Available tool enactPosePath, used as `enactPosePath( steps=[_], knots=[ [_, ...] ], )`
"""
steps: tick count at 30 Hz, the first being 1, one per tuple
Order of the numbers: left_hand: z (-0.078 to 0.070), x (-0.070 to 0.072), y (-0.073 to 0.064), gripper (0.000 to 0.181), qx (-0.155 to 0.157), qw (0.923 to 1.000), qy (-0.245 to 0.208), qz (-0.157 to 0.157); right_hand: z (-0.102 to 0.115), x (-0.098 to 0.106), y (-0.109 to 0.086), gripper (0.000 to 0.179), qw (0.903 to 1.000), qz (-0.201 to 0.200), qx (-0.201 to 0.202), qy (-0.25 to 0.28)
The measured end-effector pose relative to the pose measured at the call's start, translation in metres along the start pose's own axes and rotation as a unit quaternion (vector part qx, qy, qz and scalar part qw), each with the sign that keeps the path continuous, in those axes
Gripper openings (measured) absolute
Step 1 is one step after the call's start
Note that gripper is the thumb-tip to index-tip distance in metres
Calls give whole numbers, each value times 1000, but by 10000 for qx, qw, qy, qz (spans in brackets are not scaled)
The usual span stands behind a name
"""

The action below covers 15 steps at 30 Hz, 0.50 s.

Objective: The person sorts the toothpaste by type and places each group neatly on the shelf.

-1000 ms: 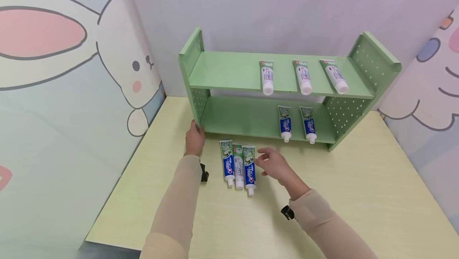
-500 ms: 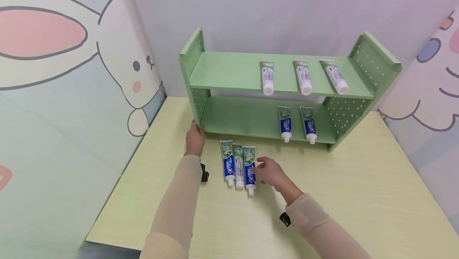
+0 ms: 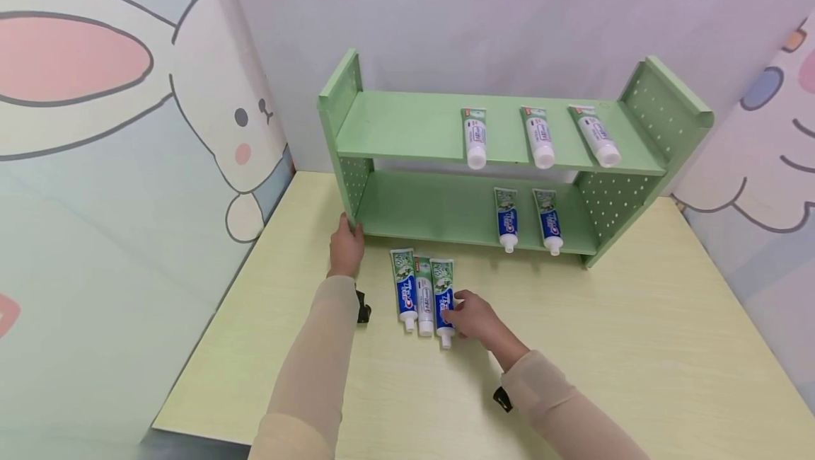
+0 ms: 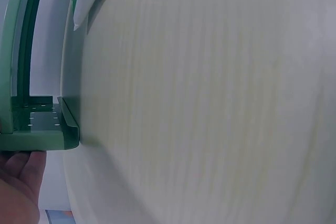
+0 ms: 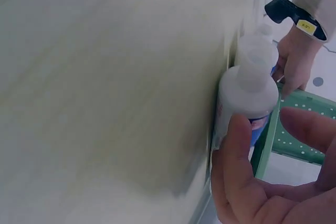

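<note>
My left hand [image 3: 347,251] holds the lower front corner of a green two-tier shelf [image 3: 414,124] by its left side panel. In the left wrist view, the fingers [image 4: 32,174] lie against that panel. Three toothpaste tubes lie side by side before the shelf: a blue-green one [image 3: 404,286], a white-green one [image 3: 423,297] and another blue-green one [image 3: 443,286] on the right. My right hand [image 3: 477,320] is at that right tube, thumb over its label and fingers along its right edge. In the right wrist view, a gap shows between thumb and tube cap [image 5: 249,90].
Three white-green tubes, among them a left one [image 3: 475,136], lie on the upper tier. Two blue-green tubes, one of them the right one [image 3: 547,221], lie on the lower tier. The pale wooden table [image 3: 668,347] meets patterned walls [image 3: 114,248] on both sides.
My right hand has come down and to the left, from beside the right tube to over its lower half. The left hand and the tubes stay where they were.
</note>
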<state>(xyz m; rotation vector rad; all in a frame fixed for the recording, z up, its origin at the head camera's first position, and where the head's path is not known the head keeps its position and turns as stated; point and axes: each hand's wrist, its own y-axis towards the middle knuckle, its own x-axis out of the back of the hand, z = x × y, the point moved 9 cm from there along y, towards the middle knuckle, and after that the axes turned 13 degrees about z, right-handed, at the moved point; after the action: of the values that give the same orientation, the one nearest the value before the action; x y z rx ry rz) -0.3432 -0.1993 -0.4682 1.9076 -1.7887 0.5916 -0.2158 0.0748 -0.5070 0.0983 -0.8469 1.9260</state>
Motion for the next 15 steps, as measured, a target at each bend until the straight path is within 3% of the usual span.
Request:
enactPosePath(
  steps=[15],
  knots=[
    [2, -1, 1, 40, -28, 10000, 21, -12, -2, -9, 6, 62, 9999, -91, 113, -46]
  ],
)
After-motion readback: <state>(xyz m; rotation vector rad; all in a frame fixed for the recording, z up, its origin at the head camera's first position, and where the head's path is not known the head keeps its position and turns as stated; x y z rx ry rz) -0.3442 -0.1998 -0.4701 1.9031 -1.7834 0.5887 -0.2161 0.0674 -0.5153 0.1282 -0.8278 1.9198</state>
